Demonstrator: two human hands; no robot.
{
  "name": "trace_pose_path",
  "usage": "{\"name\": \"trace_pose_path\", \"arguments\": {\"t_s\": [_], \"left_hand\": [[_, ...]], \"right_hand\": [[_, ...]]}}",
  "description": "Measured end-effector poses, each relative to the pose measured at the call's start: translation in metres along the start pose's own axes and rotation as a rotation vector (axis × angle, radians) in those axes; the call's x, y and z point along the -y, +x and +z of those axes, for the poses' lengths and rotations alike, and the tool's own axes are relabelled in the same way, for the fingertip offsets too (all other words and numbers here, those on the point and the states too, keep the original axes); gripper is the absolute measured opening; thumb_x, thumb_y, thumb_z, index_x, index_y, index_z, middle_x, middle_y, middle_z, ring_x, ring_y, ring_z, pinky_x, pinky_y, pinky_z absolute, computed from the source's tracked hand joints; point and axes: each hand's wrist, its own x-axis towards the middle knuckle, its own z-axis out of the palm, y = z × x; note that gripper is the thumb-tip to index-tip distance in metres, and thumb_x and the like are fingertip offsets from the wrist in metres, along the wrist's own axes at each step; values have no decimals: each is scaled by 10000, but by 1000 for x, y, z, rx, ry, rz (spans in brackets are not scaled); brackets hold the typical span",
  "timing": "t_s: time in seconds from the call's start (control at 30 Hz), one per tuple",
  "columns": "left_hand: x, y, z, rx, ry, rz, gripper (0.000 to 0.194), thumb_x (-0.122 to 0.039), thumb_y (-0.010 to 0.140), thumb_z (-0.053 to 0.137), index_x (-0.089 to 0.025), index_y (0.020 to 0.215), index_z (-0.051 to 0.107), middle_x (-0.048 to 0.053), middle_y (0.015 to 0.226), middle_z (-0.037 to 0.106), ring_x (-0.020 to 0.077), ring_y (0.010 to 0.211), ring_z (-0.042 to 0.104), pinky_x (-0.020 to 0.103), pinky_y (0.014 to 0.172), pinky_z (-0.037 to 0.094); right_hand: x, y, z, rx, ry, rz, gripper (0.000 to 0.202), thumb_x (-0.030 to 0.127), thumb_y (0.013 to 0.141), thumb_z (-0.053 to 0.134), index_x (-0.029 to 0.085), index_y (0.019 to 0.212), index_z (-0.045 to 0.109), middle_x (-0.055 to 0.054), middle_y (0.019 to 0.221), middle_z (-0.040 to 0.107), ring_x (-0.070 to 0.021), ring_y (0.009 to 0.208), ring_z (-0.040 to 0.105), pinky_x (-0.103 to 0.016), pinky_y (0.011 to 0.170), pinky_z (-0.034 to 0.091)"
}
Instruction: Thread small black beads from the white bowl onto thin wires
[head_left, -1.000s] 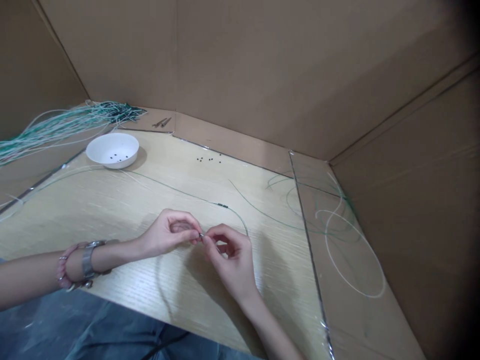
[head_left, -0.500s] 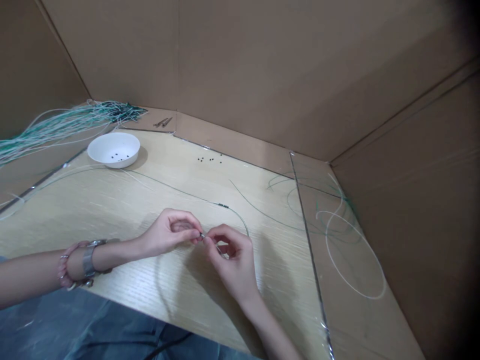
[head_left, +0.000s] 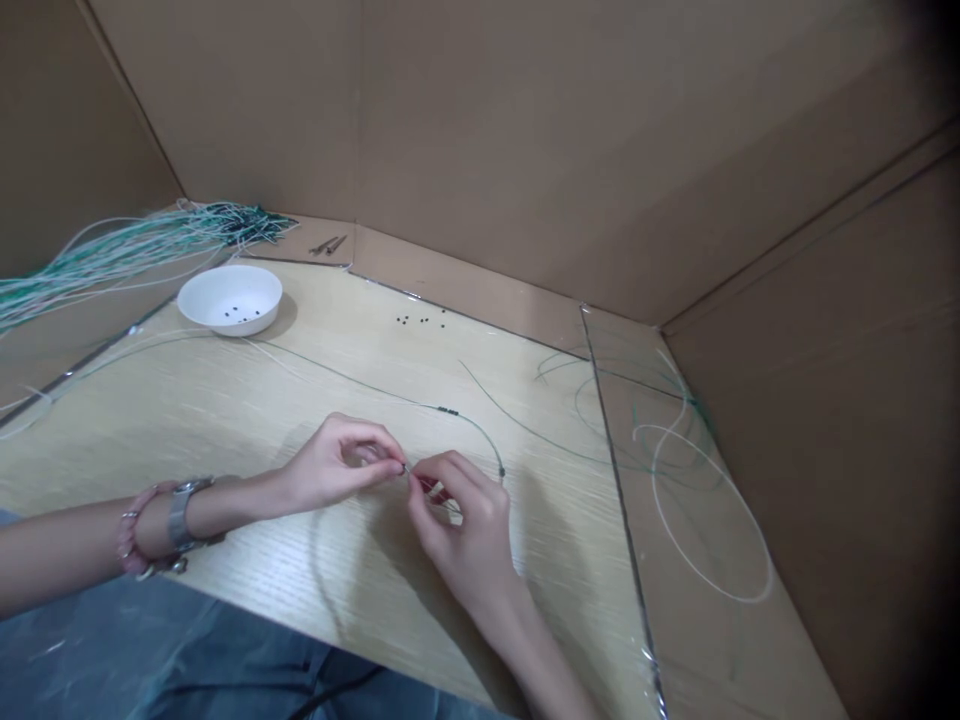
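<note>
Cord (head_left: 457,420), thin and green, runs across the bench (head_left: 225,420) and curls round into both hands at the near middle. The left hand (head_left: 337,470) pinches a tiny dark bead (head_left: 406,468) between thumb and forefinger, its grip clenched on it. The right hand (head_left: 461,520) pinches the cord's end right against that bead, grip clenched on the cord. A second ago the two sets of fingertips met a little lower and the right hand's fingers were curled more openly; now the right hand has drawn in closer and lifted slightly, and a small dark speck (head_left: 501,472) shows on the loop of cord just beyond it, which was not visible before. It may be another bead sliding along, though at this size I cannot be sure. The change reads as the cord's tip being worked at the bead's hole, with the join itself hidden by the fingertips.

A watch and a pink bracelet (head_left: 161,525) sit on the left wrist. Beyond the hands, three dark beads (head_left: 448,411) sit strung together on the cord. To the right, more loops of white and green cord (head_left: 697,490) lie on a cardboard flap, well apart from the hands. Farther back, a few loose beads (head_left: 420,321) lie on the wood, and a white bowl (head_left: 230,299) holds several more. Behind the bowl lie a bundle of cords (head_left: 135,250) and two small metal pieces (head_left: 326,245). Cardboard walls (head_left: 525,130) close in the bench on three sides. Nothing lies between the hands and the bowl but the cord itself.
</note>
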Motion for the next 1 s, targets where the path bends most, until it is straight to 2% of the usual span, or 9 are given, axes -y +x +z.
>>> {"name": "trace_pose_path", "arguments": {"t_s": [0.17,0.5,0.63,0.83,1.0], "left_hand": [[0,1,-1,22,38,16,113,-214,767,658,-105,767,691,54,731,711,113,657,644,183,621,511],[3,1,3,35,-123,-98,81,-189,746,664,-112,758,686,48,729,723,127,682,671,192,638,532],[0,1,3,55,-142,-102,69,-177,741,664,-113,754,686,45,731,723,121,677,668,182,632,527],[-4,-1,0,68,-57,-31,92,-195,750,674,-106,757,690,56,746,709,124,693,641,190,635,512],[-1,-4,4,52,-201,-131,103,-198,739,691,-96,748,680,45,710,689,110,655,625,183,613,497]], "right_hand": [[-2,-1,0,-5,-78,-80,129,79,827,521,164,757,588,-13,703,596,-100,621,548,-208,555,438],[-3,-2,1,-21,-199,-190,154,73,825,509,158,745,609,-36,701,616,-117,625,575,-215,548,455],[-2,-1,-1,-10,-174,-167,139,69,804,530,160,722,595,-22,676,602,-113,606,567,-216,543,446],[0,0,0,-30,-90,-93,133,57,789,540,169,727,578,-2,665,595,-102,599,565,-205,534,447],[4,0,2,-54,-23,-57,130,70,791,544,174,723,583,4,661,608,-101,599,574,-207,526,475]]}}
